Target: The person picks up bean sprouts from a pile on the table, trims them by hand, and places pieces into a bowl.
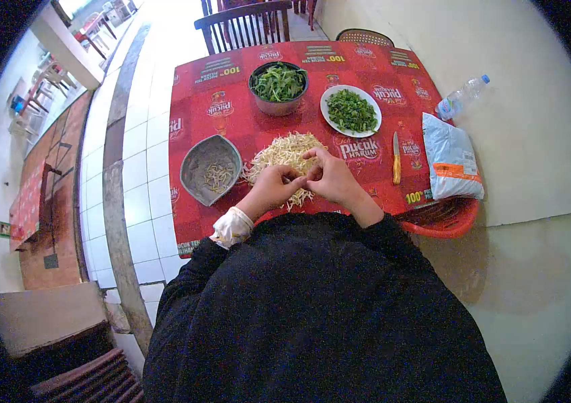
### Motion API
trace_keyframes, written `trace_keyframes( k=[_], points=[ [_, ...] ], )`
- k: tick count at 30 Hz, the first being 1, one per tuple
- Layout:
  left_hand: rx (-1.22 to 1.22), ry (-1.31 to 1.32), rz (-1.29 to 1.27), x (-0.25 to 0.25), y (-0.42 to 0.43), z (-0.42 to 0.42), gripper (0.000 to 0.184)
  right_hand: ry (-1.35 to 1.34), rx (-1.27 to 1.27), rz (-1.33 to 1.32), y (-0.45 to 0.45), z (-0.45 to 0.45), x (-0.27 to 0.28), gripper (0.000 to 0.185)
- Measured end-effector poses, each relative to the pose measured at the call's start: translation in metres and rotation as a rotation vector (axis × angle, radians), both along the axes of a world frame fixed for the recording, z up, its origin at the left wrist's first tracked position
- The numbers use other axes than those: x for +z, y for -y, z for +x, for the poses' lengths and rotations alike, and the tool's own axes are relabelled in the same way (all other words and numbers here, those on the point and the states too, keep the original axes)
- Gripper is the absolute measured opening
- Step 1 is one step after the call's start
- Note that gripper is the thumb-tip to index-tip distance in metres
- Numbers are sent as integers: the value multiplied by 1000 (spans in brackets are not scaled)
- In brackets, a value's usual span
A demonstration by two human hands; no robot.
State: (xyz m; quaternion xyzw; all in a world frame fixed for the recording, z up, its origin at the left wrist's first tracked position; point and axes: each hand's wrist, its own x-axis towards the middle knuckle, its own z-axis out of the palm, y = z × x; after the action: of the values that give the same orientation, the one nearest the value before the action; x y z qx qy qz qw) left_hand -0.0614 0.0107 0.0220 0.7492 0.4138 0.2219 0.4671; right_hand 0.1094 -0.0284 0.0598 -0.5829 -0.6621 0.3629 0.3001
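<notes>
Stone-grey bowl: it (194, 160) sits on the desk (205, 82) just left of my left hand, holding a few pale scraps (218, 177); I'd say it's there so bits need only a short reach.
Left hand: my left hand (273, 188) has its fingers curled, tips drawn in against the right's; I can't tell whether a sprout is pinched there.
Leafy greens: these (278, 79) fill a pot (277, 108) well beyond my left hand, probably set back to free the near working space.
Bean sprouts: the heap (284, 149) lies straight on the desk, just beyond and partly under both hands, presumably so either can pick from it.
Right hand: my right hand (332, 180) has its forefinger arched, thumb tip meeting the left fingers; anything between is too small to see.
Chopped greens: on a white plate (330, 123) beyond my right hand, likely kept apart from the sprouts.
Knife: yellow-handled, it (396, 158) lies right of my right hand, handle toward me, probably for easy grasping.
Sprouts' look: thin, creamy white strands, tangled and loosely mounded, stragglers spilling toward me.
</notes>
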Motion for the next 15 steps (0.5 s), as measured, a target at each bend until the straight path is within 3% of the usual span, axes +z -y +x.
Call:
trace_keyframes(
  k=[9,15],
  points=[
    [-8,45,3,-10,2,-1,20,-61,62,112,4,4,-8,40],
    [-73,111,-203,-19,0,-2,19,-204,123,36,3,11,-12,36]
  ],
)
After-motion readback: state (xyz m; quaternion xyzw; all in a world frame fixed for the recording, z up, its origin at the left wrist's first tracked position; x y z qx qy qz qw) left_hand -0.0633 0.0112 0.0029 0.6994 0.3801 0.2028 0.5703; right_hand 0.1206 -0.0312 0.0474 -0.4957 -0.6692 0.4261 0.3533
